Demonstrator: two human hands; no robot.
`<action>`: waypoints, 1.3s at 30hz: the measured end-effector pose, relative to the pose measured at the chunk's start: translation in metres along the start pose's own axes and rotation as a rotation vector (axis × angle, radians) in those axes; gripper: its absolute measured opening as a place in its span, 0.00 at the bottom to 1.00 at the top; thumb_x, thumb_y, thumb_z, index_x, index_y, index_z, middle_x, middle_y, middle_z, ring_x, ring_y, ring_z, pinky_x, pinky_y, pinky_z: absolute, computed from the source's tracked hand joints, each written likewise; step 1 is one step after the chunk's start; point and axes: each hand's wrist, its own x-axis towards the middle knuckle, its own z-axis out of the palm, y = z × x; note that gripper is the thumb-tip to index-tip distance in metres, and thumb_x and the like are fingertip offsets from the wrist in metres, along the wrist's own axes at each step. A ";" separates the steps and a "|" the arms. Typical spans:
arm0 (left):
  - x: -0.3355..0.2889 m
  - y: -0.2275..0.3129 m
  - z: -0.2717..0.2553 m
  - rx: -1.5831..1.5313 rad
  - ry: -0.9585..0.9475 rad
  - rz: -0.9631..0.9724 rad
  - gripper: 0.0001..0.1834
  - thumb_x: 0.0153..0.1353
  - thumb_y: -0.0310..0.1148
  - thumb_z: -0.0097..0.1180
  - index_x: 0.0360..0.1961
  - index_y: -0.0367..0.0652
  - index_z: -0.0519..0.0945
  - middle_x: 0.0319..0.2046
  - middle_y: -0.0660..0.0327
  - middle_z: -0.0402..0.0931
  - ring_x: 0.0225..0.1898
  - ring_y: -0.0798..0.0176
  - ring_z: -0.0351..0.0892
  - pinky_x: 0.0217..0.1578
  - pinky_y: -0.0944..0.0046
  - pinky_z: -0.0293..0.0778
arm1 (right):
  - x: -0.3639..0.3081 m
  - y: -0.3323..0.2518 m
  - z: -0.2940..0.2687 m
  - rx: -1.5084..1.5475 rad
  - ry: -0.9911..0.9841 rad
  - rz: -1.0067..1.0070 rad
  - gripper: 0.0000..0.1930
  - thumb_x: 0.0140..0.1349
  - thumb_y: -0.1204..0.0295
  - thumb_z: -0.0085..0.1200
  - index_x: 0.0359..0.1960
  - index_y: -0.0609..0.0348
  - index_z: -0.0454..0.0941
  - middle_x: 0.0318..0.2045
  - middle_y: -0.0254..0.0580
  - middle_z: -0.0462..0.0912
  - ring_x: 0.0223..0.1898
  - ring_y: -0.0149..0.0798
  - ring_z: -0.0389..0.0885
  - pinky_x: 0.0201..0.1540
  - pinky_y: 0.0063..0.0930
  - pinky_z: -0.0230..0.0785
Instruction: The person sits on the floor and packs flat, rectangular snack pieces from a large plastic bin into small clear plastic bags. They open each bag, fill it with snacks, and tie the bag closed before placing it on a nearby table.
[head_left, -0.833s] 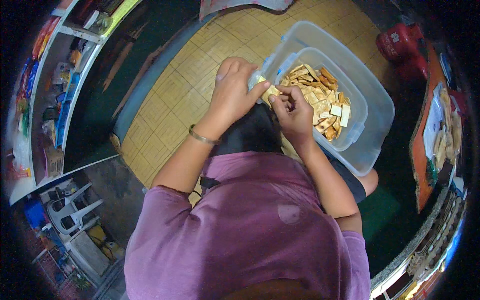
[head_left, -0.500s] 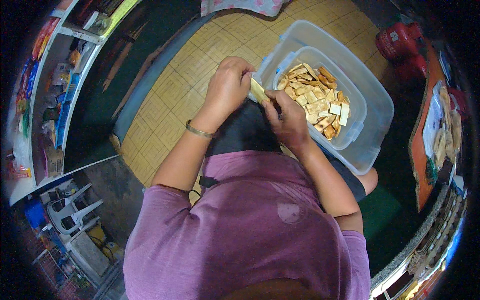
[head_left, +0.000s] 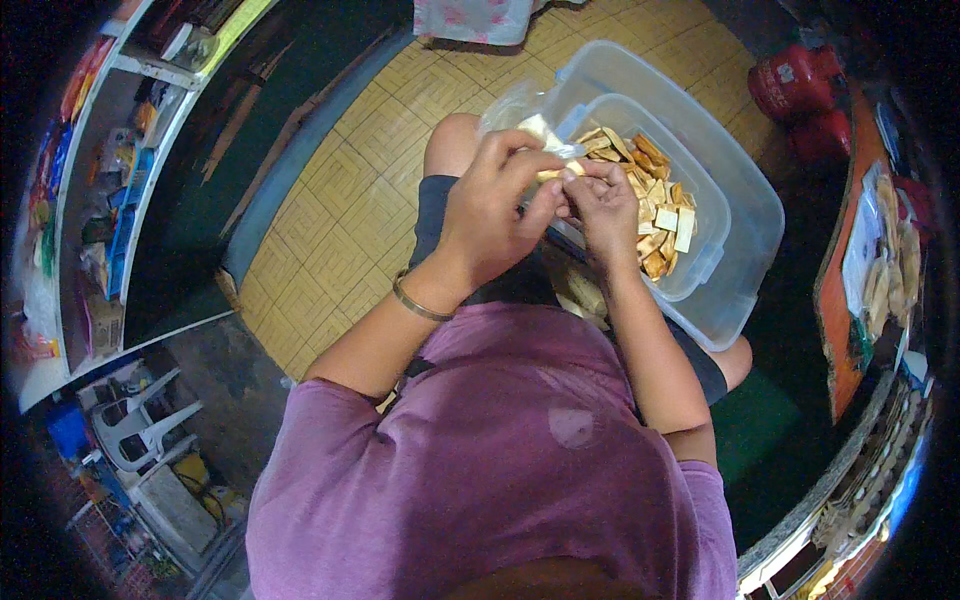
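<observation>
My left hand (head_left: pixel 500 210) is closed on a clear plastic bag (head_left: pixel 512 108) beyond my fingers, with pale flat pieces (head_left: pixel 543 130) showing inside. Close beside it, my right hand (head_left: pixel 608 218) pinches the bag's near end, thumb and fingers together. The fingertips of both hands almost meet there and hide part of the plastic. Just right of my hands, an inner clear plastic tub (head_left: pixel 712 245) holds many flat, golden-brown rectangular pieces (head_left: pixel 655 195), several of them paler. That tub sits inside a larger translucent plastic bin (head_left: pixel 755 200).
Tan patterned floor tiles (head_left: pixel 330 220) spread to the left and ahead. Red gas cylinders (head_left: pixel 795 90) stand at the far right, near an orange-brown board (head_left: pixel 840 290). Shelves (head_left: pixel 130 150) with packages line the left; a white plastic chair (head_left: pixel 140 425) is lower left.
Both hands have moved right, toward the tub, and come closer together. The bag, earlier stretched as a narrow strip between them, now stands up beyond my left fingers with pale pieces visible.
</observation>
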 end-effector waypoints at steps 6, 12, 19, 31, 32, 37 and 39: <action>-0.020 -0.032 0.012 -0.772 0.006 -0.959 0.11 0.67 0.37 0.55 0.41 0.41 0.78 0.36 0.66 0.77 0.34 0.72 0.75 0.35 0.72 0.73 | -0.006 -0.008 -0.007 0.247 -0.060 0.082 0.15 0.63 0.73 0.59 0.46 0.62 0.66 0.33 0.47 0.82 0.29 0.37 0.85 0.30 0.22 0.75; -0.017 -0.035 0.023 -0.891 -0.010 -0.909 0.11 0.71 0.38 0.51 0.42 0.42 0.78 0.32 0.68 0.76 0.33 0.74 0.73 0.36 0.73 0.72 | -0.010 -0.010 -0.004 0.263 -0.079 0.077 0.14 0.64 0.73 0.58 0.46 0.61 0.67 0.34 0.47 0.82 0.29 0.37 0.85 0.31 0.25 0.77; -0.031 -0.040 0.031 -0.744 -0.171 -0.624 0.09 0.68 0.35 0.53 0.36 0.40 0.76 0.27 0.69 0.74 0.30 0.75 0.71 0.33 0.75 0.68 | -0.009 -0.005 -0.007 0.466 -0.122 0.102 0.13 0.64 0.74 0.57 0.45 0.59 0.67 0.33 0.48 0.82 0.29 0.40 0.85 0.31 0.28 0.78; -0.032 -0.022 0.040 -0.536 0.130 -0.536 0.14 0.64 0.31 0.59 0.47 0.37 0.74 0.38 0.60 0.76 0.37 0.69 0.75 0.40 0.70 0.74 | -0.004 -0.008 0.001 0.316 -0.038 0.044 0.15 0.62 0.74 0.59 0.45 0.63 0.65 0.33 0.47 0.82 0.29 0.37 0.84 0.28 0.21 0.72; -0.030 -0.021 0.039 -0.578 0.129 -0.606 0.13 0.64 0.31 0.59 0.46 0.36 0.75 0.37 0.60 0.76 0.38 0.69 0.76 0.41 0.69 0.73 | -0.005 -0.006 0.002 0.317 -0.042 0.050 0.15 0.62 0.74 0.59 0.45 0.63 0.66 0.33 0.47 0.82 0.28 0.36 0.84 0.28 0.21 0.71; -0.033 -0.021 0.036 -0.493 -0.055 -0.518 0.06 0.62 0.29 0.60 0.38 0.39 0.79 0.34 0.61 0.76 0.37 0.68 0.76 0.41 0.67 0.72 | 0.000 0.005 -0.007 0.326 0.013 0.021 0.15 0.62 0.75 0.59 0.44 0.65 0.66 0.31 0.44 0.81 0.26 0.34 0.82 0.27 0.20 0.68; -0.039 -0.019 0.034 -0.495 -0.143 -0.502 0.05 0.61 0.28 0.60 0.38 0.40 0.80 0.34 0.60 0.77 0.36 0.67 0.75 0.40 0.66 0.71 | 0.001 0.014 -0.007 0.300 0.015 0.007 0.14 0.62 0.75 0.58 0.44 0.66 0.67 0.30 0.43 0.81 0.26 0.32 0.81 0.26 0.20 0.68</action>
